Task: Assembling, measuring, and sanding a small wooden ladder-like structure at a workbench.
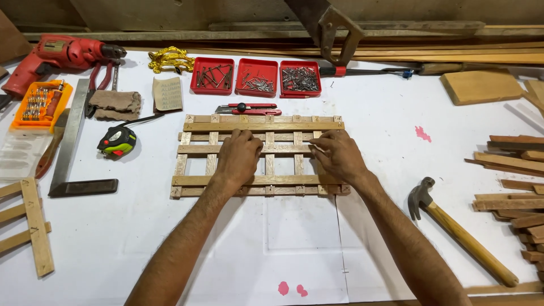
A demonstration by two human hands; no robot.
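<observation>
wooden lattice (258, 156): your left hand (239, 156) and right hand (338, 154) press it flat, fingers ungripped, on the surface (141, 238); slat-alignment step, next steady pressure.

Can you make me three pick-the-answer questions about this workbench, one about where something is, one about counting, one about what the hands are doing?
1. Where is the hammer?
A. right of the wooden lattice
B. inside a tray
C. on the drill

2. How many red trays sit in the row?
A. one
B. three
C. six

3. What are the hands doing?
A. both lie on the lattice
B. both hold the hammer
C. one lifts the drill

Answers:
1 A, the hammer lies on the white table past the right hand.
2 B, three trays stand side by side.
3 A, the left hand and the right hand both lie on the slats.
</observation>
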